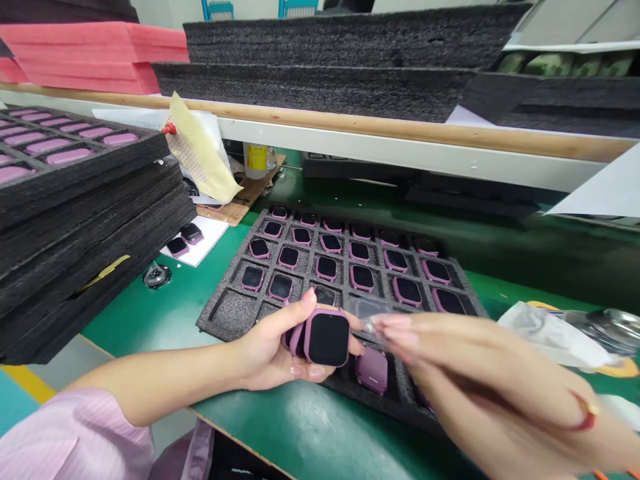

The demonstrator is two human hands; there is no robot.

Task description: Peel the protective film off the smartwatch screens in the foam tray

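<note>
My left hand (273, 347) is closed around a small stack of pink watch bodies (323, 337), the front one showing its black screen. My right hand (450, 360), blurred by motion, pinches a thin clear film (370, 312) just right of that screen. Both hands hover over the near edge of a black foam tray (233, 310) whose pockets hold several pink watch bodies with black screens. One watch body (373, 370) lies face down in a near pocket below my hands.
A tall stack of black foam trays (85, 220) with pink parts on top stands at the left. Two watch bodies (185, 239) lie on white paper beside it. A shelf with black foam (325, 60) and pink foam (95, 57) runs across the back. Crumpled film and plastic (555, 333) sit at right.
</note>
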